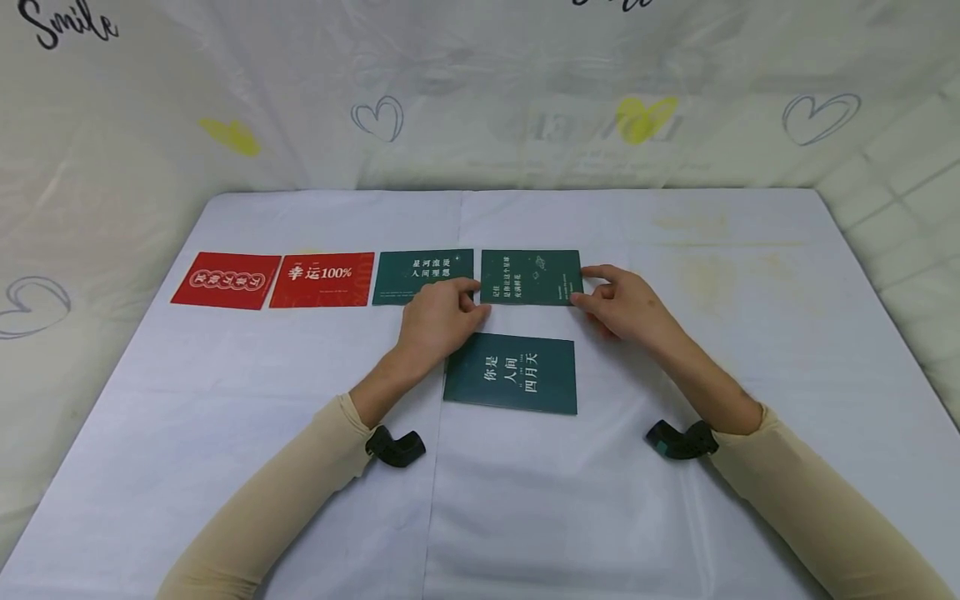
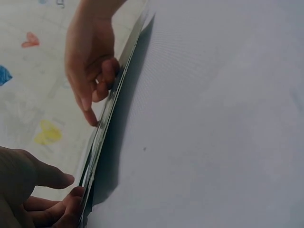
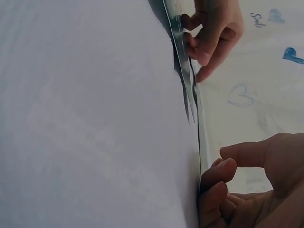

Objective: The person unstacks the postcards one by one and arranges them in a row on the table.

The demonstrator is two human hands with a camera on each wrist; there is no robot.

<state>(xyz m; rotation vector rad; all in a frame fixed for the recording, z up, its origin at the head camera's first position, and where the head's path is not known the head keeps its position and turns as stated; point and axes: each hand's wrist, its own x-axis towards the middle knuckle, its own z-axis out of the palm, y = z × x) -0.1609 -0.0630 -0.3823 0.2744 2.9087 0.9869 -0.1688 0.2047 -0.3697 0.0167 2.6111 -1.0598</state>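
A dark green card (image 1: 529, 277) with white print lies flat at the right end of a row. My right hand (image 1: 626, 304) touches its right edge, thumb at the lower corner and index finger near the upper one. At its left edge are the fingertips of my left hand (image 1: 438, 317), which partly covers the neighbouring green card (image 1: 420, 271). Below them lies a larger green card (image 1: 512, 375), its top left corner by the left hand. In the right wrist view, thumb and fingers of the right hand (image 3: 247, 185) stand apart; the left hand (image 2: 38, 194) looks similar in its own view.
Two red cards, one with an oval chain design (image 1: 225, 281) and one marked 100% (image 1: 322, 280), continue the row leftward. All lie on a white-covered table (image 1: 562, 517). A pale curtain with hearts (image 1: 480, 67) hangs behind its far edge. Black wrist cameras (image 1: 397, 448) sit at both sleeves.
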